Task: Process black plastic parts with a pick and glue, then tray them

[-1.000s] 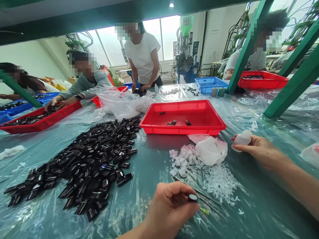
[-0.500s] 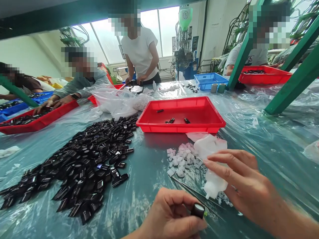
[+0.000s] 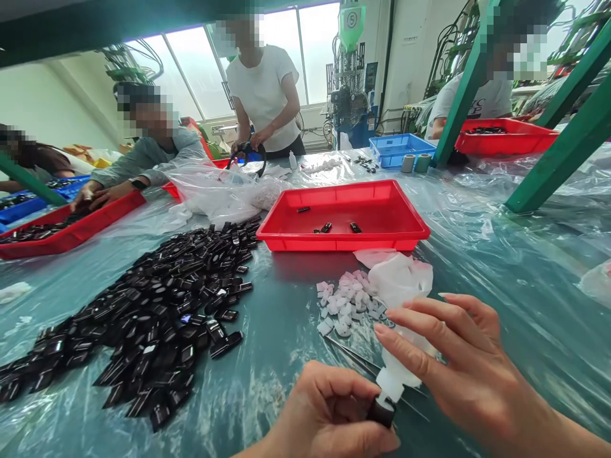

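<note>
Between the thumb and index finger of my left hand (image 3: 329,413) is a small glossy black plastic part (image 3: 382,412), its end turned up. My right hand (image 3: 468,356) holds a soft white squeeze bottle (image 3: 409,346) tilted downward; my thumb is hidden behind it. The bottle's nozzle meets the upper end of the black part. Under the bottle lie metal tweezers (image 3: 351,352), partly covered. Beside them is a small heap of whitish translucent chips (image 3: 351,299), with a crumpled white wad (image 3: 401,277) behind.
A large pile of black parts (image 3: 157,312) spreads to the left. Ahead stands a red tray (image 3: 344,242) with a few black parts inside. Co-workers sit or stand around the plastic-covered table (image 3: 267,394). A green post (image 3: 558,133) rises at the right, near a blue tray (image 3: 401,149).
My right hand has tipped the bottle and brought its nozzle down onto the black part. My left hand has stayed nearly still. The standing co-worker has raised a dark loop-shaped thing.
</note>
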Tool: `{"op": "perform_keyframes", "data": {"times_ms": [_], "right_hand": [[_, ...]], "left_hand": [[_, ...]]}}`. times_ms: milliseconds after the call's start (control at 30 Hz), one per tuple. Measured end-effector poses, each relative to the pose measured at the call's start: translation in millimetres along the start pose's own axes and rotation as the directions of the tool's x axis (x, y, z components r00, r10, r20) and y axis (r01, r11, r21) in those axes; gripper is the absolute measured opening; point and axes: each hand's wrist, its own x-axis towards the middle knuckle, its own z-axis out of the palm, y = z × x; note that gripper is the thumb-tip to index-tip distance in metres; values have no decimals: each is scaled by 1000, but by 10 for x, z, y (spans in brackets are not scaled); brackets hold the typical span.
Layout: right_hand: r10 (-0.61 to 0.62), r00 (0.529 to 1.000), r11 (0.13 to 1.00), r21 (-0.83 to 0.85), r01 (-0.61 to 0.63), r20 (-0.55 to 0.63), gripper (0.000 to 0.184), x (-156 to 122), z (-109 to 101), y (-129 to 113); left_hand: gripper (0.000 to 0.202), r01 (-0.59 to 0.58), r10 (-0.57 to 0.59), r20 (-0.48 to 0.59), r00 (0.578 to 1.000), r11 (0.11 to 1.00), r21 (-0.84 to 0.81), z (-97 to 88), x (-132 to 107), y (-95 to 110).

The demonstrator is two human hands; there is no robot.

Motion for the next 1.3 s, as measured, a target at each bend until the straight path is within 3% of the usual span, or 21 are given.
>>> {"op": "perform_keyframes", "data": {"times_ms": [500, 900, 1100, 1300], "right_hand": [[-22, 1000, 1000, -13, 22, -9, 35, -1, -30, 24], [-109, 993, 992, -68, 107, -33, 37, -24, -33, 56], [-57, 998, 996, -66, 58, 22, 34, -36, -58, 15], [-73, 997, 997, -23, 74, 6, 39, -67, -23, 23]], "left_hand": [[25, 27, -26, -41, 999, 1000, 12, 22, -10, 45], [25, 8, -9, -5, 1000, 1000, -7, -6, -12, -7], [28, 7, -7, -4, 1000, 1000, -2, 6, -8, -12], [26, 21, -22, 14, 1000, 1000, 19, 17, -24, 14]]}}
